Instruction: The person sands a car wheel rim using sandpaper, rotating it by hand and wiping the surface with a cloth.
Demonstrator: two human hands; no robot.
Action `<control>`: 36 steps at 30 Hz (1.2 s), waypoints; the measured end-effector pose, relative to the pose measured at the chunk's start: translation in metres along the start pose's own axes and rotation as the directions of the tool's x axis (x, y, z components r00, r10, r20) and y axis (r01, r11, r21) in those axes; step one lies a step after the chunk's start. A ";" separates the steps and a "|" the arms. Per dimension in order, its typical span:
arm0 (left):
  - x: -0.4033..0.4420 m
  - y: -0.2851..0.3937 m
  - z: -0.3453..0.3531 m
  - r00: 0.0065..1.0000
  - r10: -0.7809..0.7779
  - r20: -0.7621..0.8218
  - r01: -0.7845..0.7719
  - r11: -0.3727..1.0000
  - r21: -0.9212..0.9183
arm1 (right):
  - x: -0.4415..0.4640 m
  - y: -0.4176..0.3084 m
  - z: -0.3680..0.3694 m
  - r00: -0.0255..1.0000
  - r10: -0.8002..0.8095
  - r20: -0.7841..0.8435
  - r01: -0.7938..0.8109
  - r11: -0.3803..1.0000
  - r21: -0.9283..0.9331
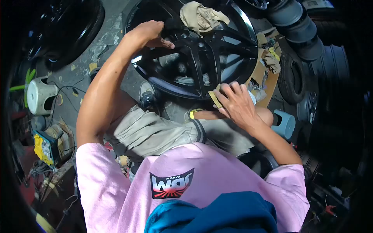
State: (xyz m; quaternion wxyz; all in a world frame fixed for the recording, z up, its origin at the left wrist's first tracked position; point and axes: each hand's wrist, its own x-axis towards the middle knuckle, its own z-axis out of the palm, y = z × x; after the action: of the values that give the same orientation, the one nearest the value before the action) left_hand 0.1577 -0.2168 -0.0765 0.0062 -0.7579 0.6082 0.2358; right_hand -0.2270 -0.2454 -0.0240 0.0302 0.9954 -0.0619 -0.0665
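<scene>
A black multi-spoke wheel rim [202, 70] lies in front of me, tilted, above my legs. My left hand [150, 34] is at its upper left, bent over a spoke, with the thumb on the near side; the fingertips are partly hidden. At the rim's near edge, my right hand [236, 103] pinches a small tan piece of sandpaper [215, 99] between thumb and fingers. A crumpled beige cloth [202, 17] rests on the far part of the rim.
Stacked dark wheels [289, 21] and a tyre [292, 77] stand on the right. Beside the rim is a cardboard box [268, 83] with scraps. A blue stool [283, 123] is at right, a white stool [37, 95] at left, near cables.
</scene>
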 end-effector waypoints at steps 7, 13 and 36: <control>0.004 0.011 -0.009 0.999 -0.038 0.001 0.038 0.999 -0.018 | 0.022 0.003 0.020 1.000 0.012 0.025 -0.011 0.999 -0.046; 0.012 0.002 -0.006 1.000 -0.008 -0.019 0.008 1.000 -0.023 | -0.041 0.005 0.011 0.985 0.033 -0.169 0.032 0.930 0.365; 0.044 0.001 -0.003 0.999 -0.024 -0.042 0.027 0.998 0.056 | 0.008 -0.053 0.055 0.889 0.384 -0.250 -0.340 0.918 0.202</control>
State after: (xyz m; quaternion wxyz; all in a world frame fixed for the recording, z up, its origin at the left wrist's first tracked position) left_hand 0.1647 -0.2583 -0.0892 0.0182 -0.7699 0.6049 0.2026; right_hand -0.2203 -0.1963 -0.0827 -0.0254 0.9646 -0.2470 0.0893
